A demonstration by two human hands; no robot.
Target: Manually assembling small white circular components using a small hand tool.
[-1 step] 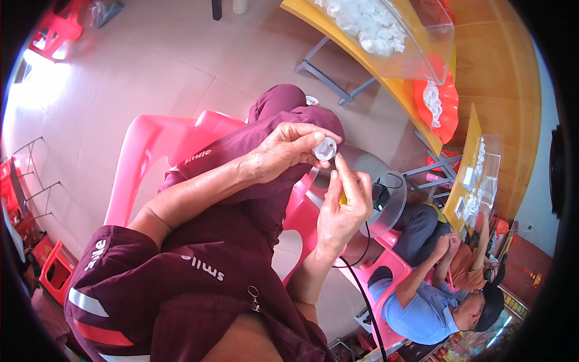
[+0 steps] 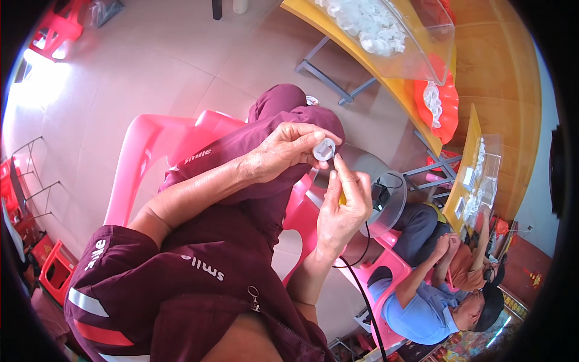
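Between the thumb and fingers of my left hand (image 2: 286, 151) is a small white round plastic piece (image 2: 324, 149), its face with a recess turned up toward me. My right hand (image 2: 347, 208) is closed around a slim tool with a yellow handle (image 2: 342, 198), most of it covered by the fingers. The forefinger and the tool's thin dark end meet the lower right rim of the round piece. Whether the tip is inside the piece or only against it, I cannot tell. Both hands are raised above my maroon-clad legs (image 2: 241, 145).
Beyond my right hand stands a clear round tray (image 2: 389, 211) with a black device and cable. A yellow table (image 2: 338, 33) at the upper right bears a clear bin of white pieces (image 2: 374, 30) and a red dish (image 2: 443, 105). Seated co-workers (image 2: 422, 308) are at the right. A pink chair (image 2: 142, 157) is beside my legs.
The white round piece has tilted slightly in my left fingers, so its face looks a little different. Both hands are otherwise in the same place.
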